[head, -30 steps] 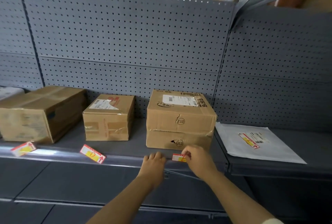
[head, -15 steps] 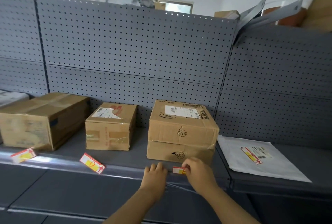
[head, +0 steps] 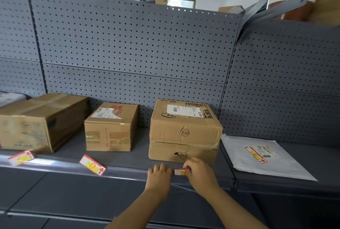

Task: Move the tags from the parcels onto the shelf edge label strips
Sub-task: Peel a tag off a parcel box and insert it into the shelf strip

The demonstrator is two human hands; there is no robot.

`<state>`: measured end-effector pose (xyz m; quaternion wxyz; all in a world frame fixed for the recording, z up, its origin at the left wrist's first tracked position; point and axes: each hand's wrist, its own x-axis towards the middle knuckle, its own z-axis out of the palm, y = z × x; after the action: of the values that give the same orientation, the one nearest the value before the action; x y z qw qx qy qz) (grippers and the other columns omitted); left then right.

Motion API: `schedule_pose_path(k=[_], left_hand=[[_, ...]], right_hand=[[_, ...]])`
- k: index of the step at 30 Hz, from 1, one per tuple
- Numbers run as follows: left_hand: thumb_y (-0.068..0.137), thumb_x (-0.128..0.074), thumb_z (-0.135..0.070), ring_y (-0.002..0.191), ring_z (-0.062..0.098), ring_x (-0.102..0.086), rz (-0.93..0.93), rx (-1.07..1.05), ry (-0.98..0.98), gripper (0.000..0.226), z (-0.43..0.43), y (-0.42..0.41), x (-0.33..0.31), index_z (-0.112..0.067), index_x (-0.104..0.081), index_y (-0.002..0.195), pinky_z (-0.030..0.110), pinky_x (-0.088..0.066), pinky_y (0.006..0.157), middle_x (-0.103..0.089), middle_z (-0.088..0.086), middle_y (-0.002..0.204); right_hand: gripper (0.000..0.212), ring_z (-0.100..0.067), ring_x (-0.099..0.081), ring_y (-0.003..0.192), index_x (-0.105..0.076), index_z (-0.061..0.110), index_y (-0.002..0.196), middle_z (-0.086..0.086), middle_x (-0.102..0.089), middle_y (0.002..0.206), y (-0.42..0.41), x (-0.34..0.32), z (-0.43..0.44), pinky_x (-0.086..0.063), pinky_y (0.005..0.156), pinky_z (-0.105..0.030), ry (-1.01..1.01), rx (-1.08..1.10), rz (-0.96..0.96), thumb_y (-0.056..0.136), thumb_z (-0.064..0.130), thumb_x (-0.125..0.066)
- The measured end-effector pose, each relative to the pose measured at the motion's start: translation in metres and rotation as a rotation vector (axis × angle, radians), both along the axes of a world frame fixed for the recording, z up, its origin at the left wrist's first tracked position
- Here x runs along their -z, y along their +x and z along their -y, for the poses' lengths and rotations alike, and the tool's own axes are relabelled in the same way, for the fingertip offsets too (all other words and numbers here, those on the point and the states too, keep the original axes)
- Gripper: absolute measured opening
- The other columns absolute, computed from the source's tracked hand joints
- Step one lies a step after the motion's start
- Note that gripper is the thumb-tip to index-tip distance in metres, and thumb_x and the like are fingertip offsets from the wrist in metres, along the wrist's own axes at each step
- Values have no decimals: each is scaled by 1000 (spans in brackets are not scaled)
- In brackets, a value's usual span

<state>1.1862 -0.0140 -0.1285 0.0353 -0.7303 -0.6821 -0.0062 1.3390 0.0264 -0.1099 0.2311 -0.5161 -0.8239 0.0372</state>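
Observation:
A small red, white and yellow tag (head: 180, 171) sits at the shelf edge label strip (head: 128, 172), just below two stacked cardboard parcels (head: 184, 131). My right hand (head: 199, 174) pinches the tag's right end. My left hand (head: 159, 175) rests on the strip right beside the tag's left end, fingers curled over the edge. Two more tags (head: 93, 164) (head: 20, 158) lie tilted on the strip further left. A fourth tag (head: 255, 154) is stuck on a white mailer bag (head: 265, 157) on the right shelf.
A small cardboard parcel (head: 111, 127) and a long one (head: 39, 120) stand on the same grey shelf to the left. Grey pegboard (head: 128, 54) forms the back wall. Boxes and folded sheets lie on top of the unit.
The view has tilted upward, so the shelf sits lower in the frame. Both hands stay at the strip with the tag between them.

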Motion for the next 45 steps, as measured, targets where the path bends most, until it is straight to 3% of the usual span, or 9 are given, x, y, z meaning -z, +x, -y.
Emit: schedule_pose_path(k=[6, 13, 21, 28, 36, 41, 45], left_hand=[[92, -53, -16, 129, 30, -37, -12, 33, -17, 49, 0, -3, -3, -17, -39, 139, 40, -28, 109, -38, 8, 143], [91, -51, -16, 130, 26, -39, 26, 37, 4, 50, -2, -9, -1, -22, -41, 139, 37, -27, 109, -42, 4, 142], [93, -51, -18, 129, 22, -41, 83, 26, 36, 44, 4, -10, -6, -21, -44, 135, 35, -27, 111, -46, 2, 139], [93, -53, -18, 128, 20, -43, 109, 0, 70, 38, 4, -11, -21, -20, -47, 130, 35, -27, 113, -49, 2, 137], [92, -53, -15, 122, 22, -47, 100, 26, 53, 40, 1, -3, -40, -20, -46, 131, 35, -32, 109, -50, 4, 134], [88, -52, -11, 119, 23, -51, 215, 28, 73, 43, -8, 6, -68, -22, -48, 130, 36, -40, 105, -54, 3, 132], [89, -49, -11, 107, 22, -57, 261, 82, 130, 37, -18, 15, -108, -21, -49, 124, 37, -49, 93, -59, 3, 121]], right_hand=[[19, -21, -56, 95, -65, 16, 97, -2, -57, 106, -10, 5, -4, -44, 72, -32, -16, -28, 87, 91, 7, -49], [22, -32, -52, 104, -63, -1, 105, -17, -51, 114, -14, 18, -5, -38, 71, -38, 37, -91, 367, 88, -3, -49], [21, -27, -57, 96, -67, 9, 95, -8, -60, 101, -2, 17, -6, -49, 70, -40, 122, -85, 214, 80, -3, -59], [25, -18, -54, 101, -66, 16, 105, -1, -60, 108, 15, 3, 0, -49, 80, -33, 59, -22, 181, 87, 2, -55], [28, -19, -53, 106, -67, 15, 108, -3, -63, 112, 17, -14, 5, -47, 86, -31, 38, -17, 233, 89, 2, -51], [26, -24, -56, 105, -67, 11, 107, -8, -65, 112, 21, -41, 1, -43, 90, -34, 73, 12, 281, 89, 3, -49], [28, -26, -55, 102, -65, 12, 108, -9, -65, 111, 27, -73, -2, -45, 86, -35, 106, 27, 254, 88, 4, -47]])
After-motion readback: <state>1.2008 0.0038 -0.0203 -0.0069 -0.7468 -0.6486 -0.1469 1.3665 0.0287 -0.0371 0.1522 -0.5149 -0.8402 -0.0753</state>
